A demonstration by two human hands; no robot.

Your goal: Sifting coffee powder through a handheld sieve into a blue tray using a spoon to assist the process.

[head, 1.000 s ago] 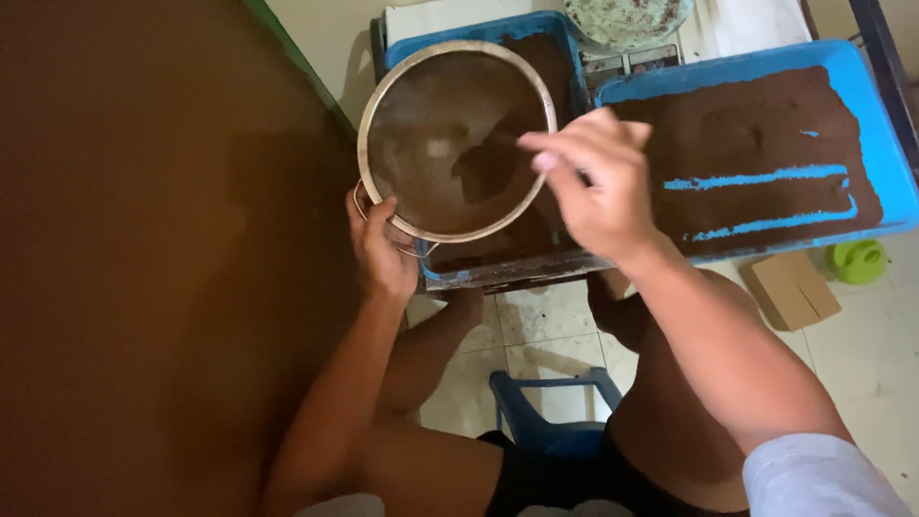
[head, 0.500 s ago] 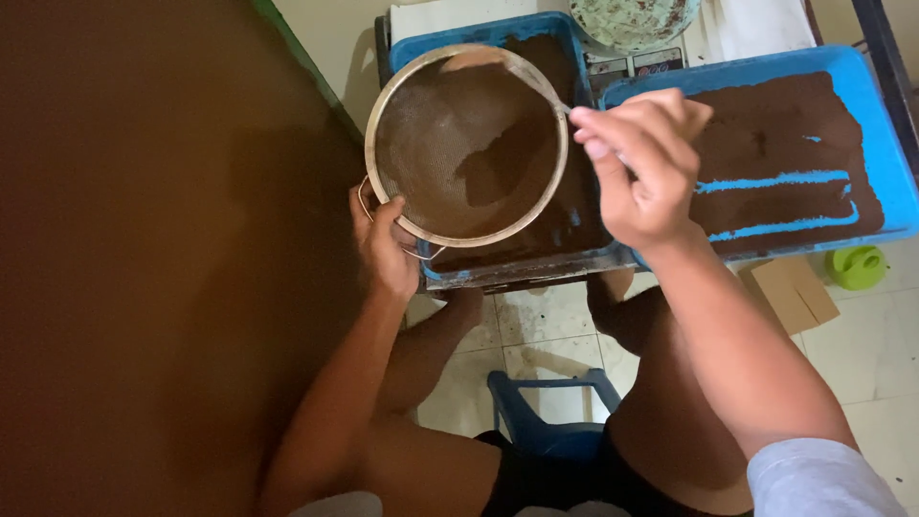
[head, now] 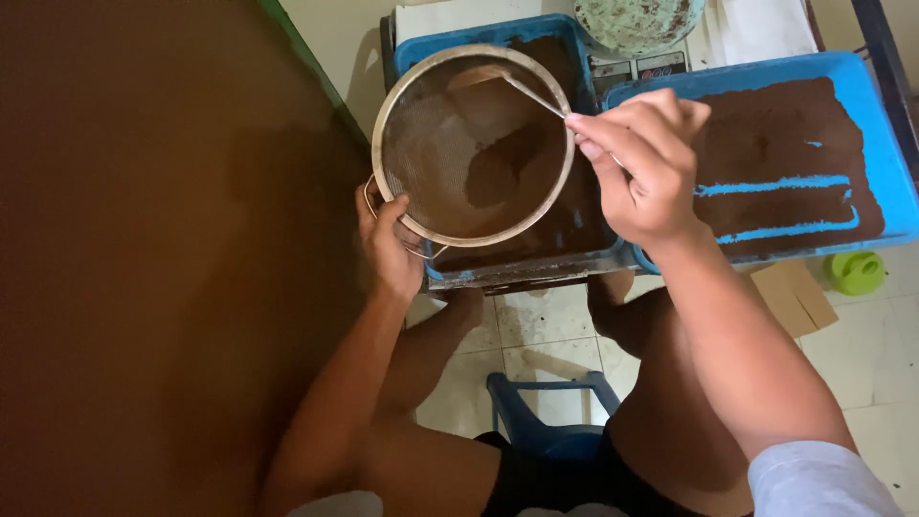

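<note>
My left hand (head: 388, 244) grips the handle of a round metal mesh sieve (head: 436, 153), held over a blue tray (head: 536, 260) of dark brown powder. A heap of the brown powder (head: 503, 168) lies in the right half of the sieve. My right hand (head: 641, 163) pinches a thin metal spoon (head: 526, 94) whose bowl reaches into the sieve's far side. A second blue tray (head: 876, 144), to the right, holds a flat layer of brown powder with blue streaks scraped through it.
A speckled green bowl (head: 637, 19) sits on a small scale (head: 627, 69) behind the trays. A green lid (head: 855, 273) and a cardboard piece (head: 790, 297) lie on the tiled floor. A brown wall (head: 144, 258) fills the left. I sit on a blue stool (head: 546, 421).
My right hand moved right and back from over the sieve, drawing the spoon to its far edge. The sieve tilted, and the powder gathered on its right side, baring mesh on the left.
</note>
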